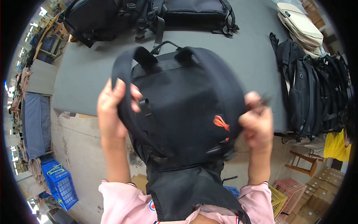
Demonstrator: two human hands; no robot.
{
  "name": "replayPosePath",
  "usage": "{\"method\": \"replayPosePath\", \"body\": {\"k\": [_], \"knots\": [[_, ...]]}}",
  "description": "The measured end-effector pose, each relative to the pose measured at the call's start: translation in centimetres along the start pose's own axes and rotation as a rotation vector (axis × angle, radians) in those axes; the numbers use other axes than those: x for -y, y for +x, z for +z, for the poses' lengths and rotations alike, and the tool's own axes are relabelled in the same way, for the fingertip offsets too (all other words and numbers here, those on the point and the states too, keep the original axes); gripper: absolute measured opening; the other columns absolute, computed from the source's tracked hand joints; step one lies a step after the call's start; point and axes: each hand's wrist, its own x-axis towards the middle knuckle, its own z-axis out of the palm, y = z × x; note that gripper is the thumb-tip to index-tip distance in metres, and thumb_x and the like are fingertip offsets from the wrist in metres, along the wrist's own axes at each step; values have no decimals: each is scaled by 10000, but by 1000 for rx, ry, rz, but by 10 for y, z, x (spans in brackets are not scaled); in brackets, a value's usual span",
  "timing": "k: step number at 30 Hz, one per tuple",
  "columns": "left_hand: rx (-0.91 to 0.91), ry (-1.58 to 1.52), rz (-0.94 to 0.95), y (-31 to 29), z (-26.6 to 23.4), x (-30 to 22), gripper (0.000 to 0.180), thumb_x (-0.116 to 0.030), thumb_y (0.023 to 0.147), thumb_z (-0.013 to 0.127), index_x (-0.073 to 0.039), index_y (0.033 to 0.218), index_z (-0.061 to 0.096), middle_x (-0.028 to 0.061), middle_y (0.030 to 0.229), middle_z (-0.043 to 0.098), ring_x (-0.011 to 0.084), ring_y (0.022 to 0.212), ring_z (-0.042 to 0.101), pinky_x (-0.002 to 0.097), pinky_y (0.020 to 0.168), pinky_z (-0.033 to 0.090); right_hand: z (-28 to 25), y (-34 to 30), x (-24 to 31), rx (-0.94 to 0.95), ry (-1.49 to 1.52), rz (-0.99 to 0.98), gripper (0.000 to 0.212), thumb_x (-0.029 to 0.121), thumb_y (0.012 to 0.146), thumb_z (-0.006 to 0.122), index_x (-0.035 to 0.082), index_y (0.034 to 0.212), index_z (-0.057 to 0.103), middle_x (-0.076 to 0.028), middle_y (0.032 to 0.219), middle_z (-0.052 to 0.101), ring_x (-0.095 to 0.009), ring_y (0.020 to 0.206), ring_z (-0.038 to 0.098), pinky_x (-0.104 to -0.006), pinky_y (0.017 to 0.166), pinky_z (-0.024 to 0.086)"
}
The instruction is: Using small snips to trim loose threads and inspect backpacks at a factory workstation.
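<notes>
While both hands hold it up over the near edge of the grey table, a black backpack fills the middle of the view, its back panel turned toward the wearer.

- Left hand: fingers clamped together around the left shoulder strap, thumb on the near side, fingertips curled over the strap's edge.
- Right hand: fingers closed in a fist at the backpack's right side, pinching a dark piece at the fingertips; what that piece is cannot be told, as it is blurred.
- Backpack details: two padded straps arch from the top; a thin carry loop stands above them; an orange cord hangs at the lower right of the panel; a black buckle sits just below it. The lower end hangs down over a black apron and pink sleeves.
- On the table, far side: two more black bags, lying flat, well apart from the held one.
- Table, right edge: a row of black backpacks standing close together, with a beige bag beyond them.
- Floor, lower left: a blue plastic crate. Lower right: pink and yellow crates, cardboard boxes, a small wooden stool.
</notes>
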Motion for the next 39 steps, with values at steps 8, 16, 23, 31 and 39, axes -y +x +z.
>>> {"method": "replayPosePath", "body": {"k": [8, 16, 23, 31, 39], "knots": [[170, -343, -247, 100, -37, 3, 234, -169, 966, 516, 62, 1005, 516, 87, 822, 557, 93, 634, 478, 210, 548, 390, -16, 56, 34, -126, 434, -9, 138, 120, 917, 560, -5, 976, 573, 17, 646, 527, 3, 383, 276, -160, 359, 226], [125, -138, -246, 95, -45, 7, 222, -173, 957, 519, 35, 1036, 532, 116, 893, 647, 107, 643, 591, 215, 556, 523, 4, 71, 22, -146, 138, 46, 114, 137, 848, 644, 49, 894, 589, 95, 646, 467, 12, 424, 284, -182, 390, 170], [422, 714, -250, 7, -67, -46, 686, -543, 910, 484, 54, 1244, 517, 186, 1011, 651, 255, 944, 638, 344, 867, 470, -58, 27, 42, -110, -426, 45, 337, 297, 932, 565, -18, 866, 666, -100, 704, 661, -66, 427, 463, -213, 413, 380], [-133, 654, -247, 63, -112, 78, 465, -147, 919, 561, -9, 1343, 428, 123, 1226, 559, 234, 1087, 561, 319, 922, 452, -54, 68, -63, 0, -933, 208, 780, 526, 718, 723, 20, 1271, 508, -235, 1173, 599, -359, 1059, 600, -400, 915, 468], [-232, 325, 20, 34, -42, -10, 365, -159, 882, 588, -23, 1213, 511, 85, 1057, 606, 187, 924, 603, 296, 846, 491, -30, -1, 10, -72, -470, -175, 551, 205, 675, 811, -33, 1102, 558, -154, 941, 650, -220, 820, 620, -322, 742, 489]]}}
